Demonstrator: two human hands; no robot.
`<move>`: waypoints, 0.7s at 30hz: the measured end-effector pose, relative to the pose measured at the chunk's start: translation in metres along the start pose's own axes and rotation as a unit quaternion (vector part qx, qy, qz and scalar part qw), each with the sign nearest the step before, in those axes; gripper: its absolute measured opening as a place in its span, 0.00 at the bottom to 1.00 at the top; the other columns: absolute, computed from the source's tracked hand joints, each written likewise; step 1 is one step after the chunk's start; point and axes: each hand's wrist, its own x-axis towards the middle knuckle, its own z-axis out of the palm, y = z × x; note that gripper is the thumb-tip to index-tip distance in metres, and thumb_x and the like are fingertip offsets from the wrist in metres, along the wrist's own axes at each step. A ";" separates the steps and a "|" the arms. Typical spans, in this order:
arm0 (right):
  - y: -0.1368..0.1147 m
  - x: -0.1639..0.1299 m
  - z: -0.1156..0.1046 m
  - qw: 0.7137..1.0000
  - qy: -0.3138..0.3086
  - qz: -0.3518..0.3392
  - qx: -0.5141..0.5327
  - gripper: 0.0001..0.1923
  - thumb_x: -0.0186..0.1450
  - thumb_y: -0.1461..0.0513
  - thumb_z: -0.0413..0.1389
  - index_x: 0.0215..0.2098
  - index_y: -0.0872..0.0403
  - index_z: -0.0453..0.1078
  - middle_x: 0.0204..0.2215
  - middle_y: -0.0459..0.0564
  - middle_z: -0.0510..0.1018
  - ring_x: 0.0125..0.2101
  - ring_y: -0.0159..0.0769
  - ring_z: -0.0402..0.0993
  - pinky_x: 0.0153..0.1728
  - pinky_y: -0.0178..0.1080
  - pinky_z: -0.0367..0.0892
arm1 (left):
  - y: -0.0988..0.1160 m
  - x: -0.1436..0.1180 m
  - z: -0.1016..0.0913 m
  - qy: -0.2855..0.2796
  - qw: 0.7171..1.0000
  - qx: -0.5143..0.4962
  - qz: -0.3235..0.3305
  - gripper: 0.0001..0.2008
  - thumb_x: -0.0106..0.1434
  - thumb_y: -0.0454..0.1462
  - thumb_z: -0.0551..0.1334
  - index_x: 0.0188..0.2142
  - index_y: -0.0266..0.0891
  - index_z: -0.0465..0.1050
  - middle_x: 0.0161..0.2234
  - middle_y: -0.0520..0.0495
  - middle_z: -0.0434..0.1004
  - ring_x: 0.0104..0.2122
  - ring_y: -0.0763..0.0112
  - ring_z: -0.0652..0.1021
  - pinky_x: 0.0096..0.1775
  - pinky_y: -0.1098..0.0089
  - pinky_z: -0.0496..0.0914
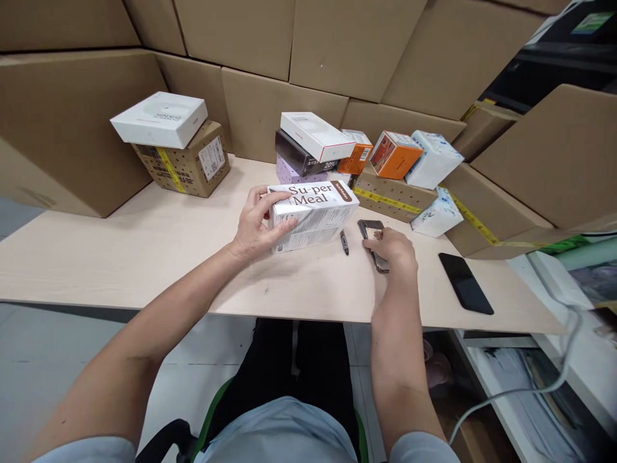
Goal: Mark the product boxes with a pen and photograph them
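My left hand (263,222) grips the left end of a white "Su-per Meal" carton (321,215), with the thumb on its front side and the fingers over the top. The carton is tilted towards me over the table. To its right, my right hand (394,247) is closed with its fingertips at a phone in a case (380,262), which lies on the table. The hand covers part of the phone, and the exact grip is hard to see. Between the carton and the phone lies a small dark tool (344,242), like a box cutter.
A black phone (465,283) lies at the right of the pale table (159,257). A white flat box (161,119) rests on a brown carton (205,161) at left. Several boxes, including an orange one (398,157), are stacked behind. Cardboard walls (284,106) enclose the back.
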 end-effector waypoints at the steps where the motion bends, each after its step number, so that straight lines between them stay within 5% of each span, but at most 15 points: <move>1: -0.002 -0.001 0.000 1.000 0.003 0.003 0.006 0.27 0.56 0.51 0.60 0.51 0.54 0.73 0.51 0.64 0.76 0.53 0.57 0.71 0.46 0.48 0.68 | 0.000 0.000 0.000 0.000 1.000 0.000 0.000 0.23 0.59 0.50 0.69 0.52 0.47 0.74 0.49 0.42 0.67 0.49 0.61 0.73 0.38 0.66 0.75; 6: -0.004 0.000 0.001 0.998 0.026 0.023 0.054 0.32 0.54 0.51 0.62 0.54 0.57 0.71 0.55 0.68 0.73 0.56 0.64 0.66 0.49 0.53 0.66 | 0.000 0.001 0.000 0.000 1.000 0.004 0.000 0.23 0.59 0.51 0.69 0.52 0.47 0.74 0.48 0.42 0.68 0.50 0.60 0.72 0.36 0.67 0.75; 10: 0.006 0.006 -0.003 0.976 0.071 -0.012 0.205 0.33 0.55 0.53 0.61 0.56 0.57 0.69 0.50 0.64 0.77 0.51 0.54 0.72 0.47 0.47 0.68 | -0.001 0.001 0.000 -0.002 1.000 0.005 -0.003 0.24 0.59 0.52 0.69 0.52 0.47 0.74 0.49 0.42 0.67 0.48 0.61 0.73 0.36 0.67 0.75; 12: 0.010 0.005 -0.010 0.931 0.081 -0.047 0.352 0.34 0.57 0.53 0.58 0.59 0.57 0.66 0.47 0.60 0.78 0.44 0.47 0.75 0.39 0.41 0.70 | -0.001 0.001 0.000 -0.003 1.000 0.006 -0.007 0.24 0.59 0.51 0.69 0.52 0.47 0.74 0.49 0.42 0.67 0.48 0.61 0.73 0.36 0.67 0.75; 15: 0.009 -0.010 -0.026 0.824 0.058 -0.117 0.551 0.30 0.64 0.50 0.49 0.60 0.56 0.65 0.46 0.57 0.77 0.40 0.43 0.76 0.34 0.39 0.70 | 0.000 0.002 0.000 -0.003 1.000 0.005 -0.010 0.24 0.59 0.51 0.69 0.52 0.47 0.74 0.48 0.42 0.68 0.47 0.62 0.74 0.37 0.66 0.75; 17: 0.004 -0.028 -0.039 0.763 0.039 -0.177 0.620 0.30 0.67 0.48 0.41 0.58 0.54 0.68 0.48 0.58 0.77 0.45 0.46 0.74 0.39 0.43 0.71 | 0.000 0.002 0.000 -0.004 1.000 0.002 -0.008 0.24 0.59 0.50 0.70 0.52 0.47 0.74 0.48 0.42 0.68 0.47 0.62 0.73 0.38 0.66 0.75; 21: -0.012 -0.064 -0.054 0.682 -0.038 -0.294 0.668 0.32 0.65 0.44 0.43 0.60 0.49 0.67 0.51 0.59 0.75 0.51 0.53 0.70 0.45 0.50 0.69 | -0.001 0.003 0.001 -0.007 1.000 -0.001 -0.003 0.24 0.59 0.49 0.69 0.53 0.47 0.74 0.48 0.42 0.68 0.48 0.62 0.73 0.38 0.66 0.75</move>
